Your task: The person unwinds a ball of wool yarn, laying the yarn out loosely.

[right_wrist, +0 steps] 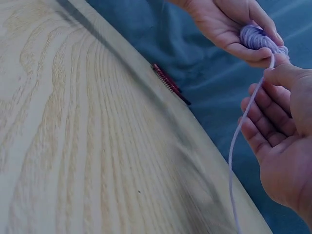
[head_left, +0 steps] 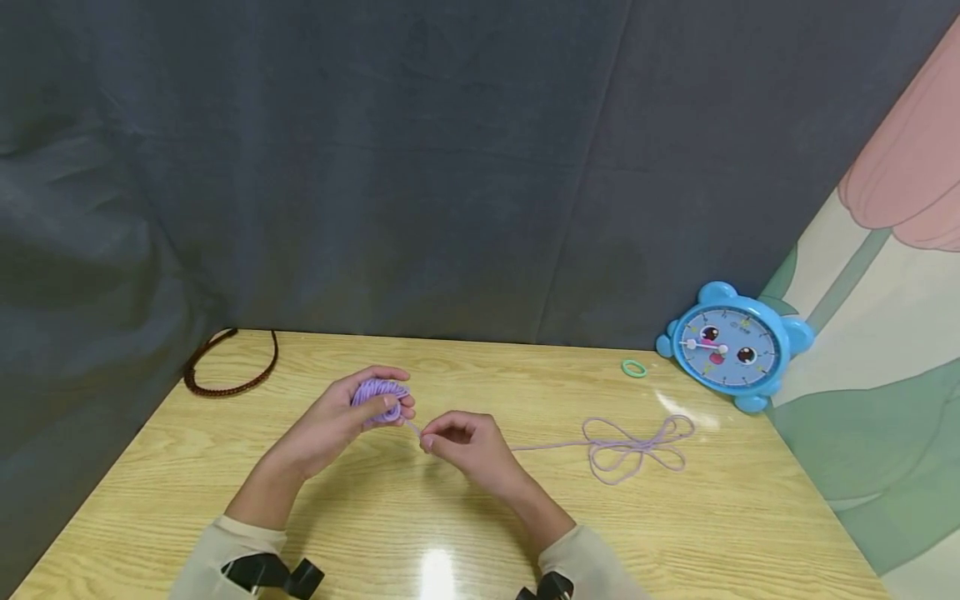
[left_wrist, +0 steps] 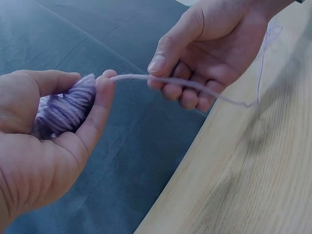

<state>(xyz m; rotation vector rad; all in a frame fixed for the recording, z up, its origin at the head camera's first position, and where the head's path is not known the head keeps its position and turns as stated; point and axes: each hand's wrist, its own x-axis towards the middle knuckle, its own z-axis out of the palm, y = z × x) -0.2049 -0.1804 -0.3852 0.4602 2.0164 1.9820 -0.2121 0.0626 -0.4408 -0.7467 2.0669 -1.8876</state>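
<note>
A small ball of purple yarn (head_left: 377,395) sits in my left hand (head_left: 330,425), gripped between thumb and fingers above the table. From the ball a short strand (left_wrist: 130,76) runs to my right hand (head_left: 477,450), which pinches it between thumb and index finger. The other right fingers curl loosely below, as the left wrist view shows. Past the right hand the strand (right_wrist: 230,168) hangs down and leads across the table to loose loops of the same yarn (head_left: 637,450) on the right.
A blue bear-shaped clock (head_left: 727,346) leans at the table's back right corner, with a green ring (head_left: 633,368) beside it. A dark brown braided headband (head_left: 232,390) lies at the back left. Behind the wooden table (head_left: 420,533) hangs a dark curtain (head_left: 412,167).
</note>
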